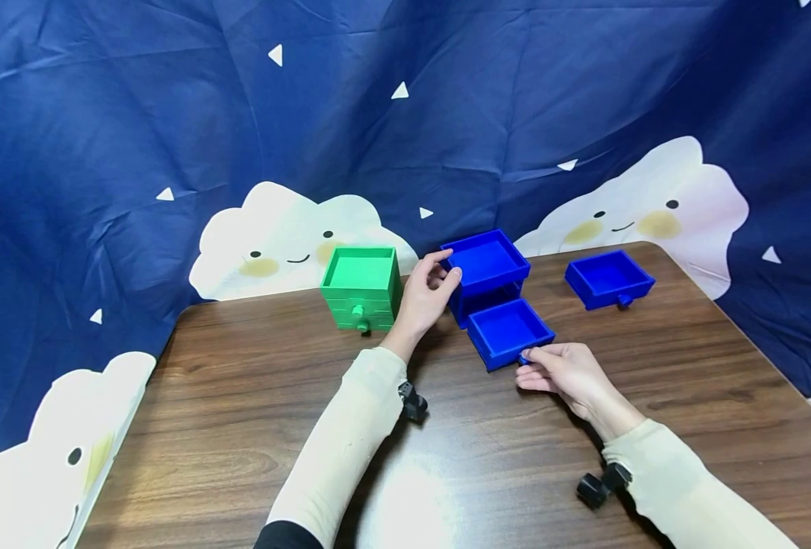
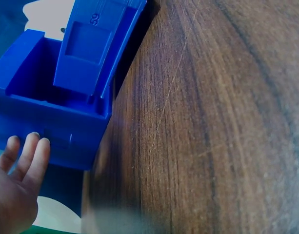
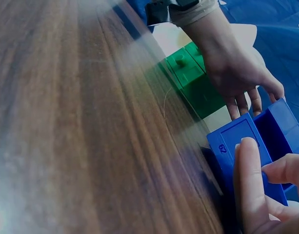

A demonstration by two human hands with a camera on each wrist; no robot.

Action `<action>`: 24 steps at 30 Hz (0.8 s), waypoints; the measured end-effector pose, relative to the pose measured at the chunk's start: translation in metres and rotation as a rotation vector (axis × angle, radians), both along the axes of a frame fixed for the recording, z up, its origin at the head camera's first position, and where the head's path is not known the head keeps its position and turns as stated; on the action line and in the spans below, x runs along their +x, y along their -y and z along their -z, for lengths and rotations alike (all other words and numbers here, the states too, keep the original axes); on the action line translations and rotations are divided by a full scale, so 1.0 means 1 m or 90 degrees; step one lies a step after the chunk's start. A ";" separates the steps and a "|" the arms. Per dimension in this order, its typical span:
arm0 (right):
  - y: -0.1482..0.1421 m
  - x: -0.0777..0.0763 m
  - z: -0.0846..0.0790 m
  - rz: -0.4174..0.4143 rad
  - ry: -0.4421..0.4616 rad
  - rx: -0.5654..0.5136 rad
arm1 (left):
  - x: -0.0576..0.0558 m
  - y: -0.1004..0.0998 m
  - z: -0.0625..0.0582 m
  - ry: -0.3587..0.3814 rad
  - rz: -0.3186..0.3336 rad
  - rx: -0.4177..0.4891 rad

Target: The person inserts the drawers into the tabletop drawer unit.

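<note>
In the head view a blue cabinet [image 1: 489,263] with an open tray top stands right of centre. My left hand [image 1: 427,299] is at its left side, thumb and forefinger at the top rim; in the left wrist view three extended fingertips touch the side wall. A blue drawer [image 1: 511,332] sticks far out of the cabinet's front. My right hand [image 1: 570,377] pinches its front knob [image 1: 524,356] between thumb and forefinger. The drawer's underside [image 2: 90,46] shows in the left wrist view, its rear end at the cabinet opening.
A second blue drawer [image 1: 609,279] with a knob sits to the right on the wooden table [image 1: 241,427]. Left of my left hand stands a small green drawer cabinet [image 1: 360,286]. Behind the table hangs a blue cloth [image 1: 351,137] with clouds and white triangles.
</note>
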State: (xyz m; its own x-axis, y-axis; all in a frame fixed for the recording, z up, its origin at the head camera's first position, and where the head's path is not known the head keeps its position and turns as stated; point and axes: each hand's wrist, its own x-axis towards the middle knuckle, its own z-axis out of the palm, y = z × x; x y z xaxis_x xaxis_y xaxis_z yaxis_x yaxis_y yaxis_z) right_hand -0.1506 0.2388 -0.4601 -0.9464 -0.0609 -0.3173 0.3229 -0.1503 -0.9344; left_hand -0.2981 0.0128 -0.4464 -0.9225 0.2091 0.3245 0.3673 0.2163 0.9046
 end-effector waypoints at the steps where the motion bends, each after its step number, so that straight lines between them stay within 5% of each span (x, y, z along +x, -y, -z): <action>1: 0.000 -0.001 0.000 0.001 -0.001 0.001 | 0.000 0.000 0.000 0.001 0.000 0.001; 24: 0.008 -0.007 0.000 0.016 0.001 -0.011 | -0.001 0.000 0.002 -0.002 0.010 0.019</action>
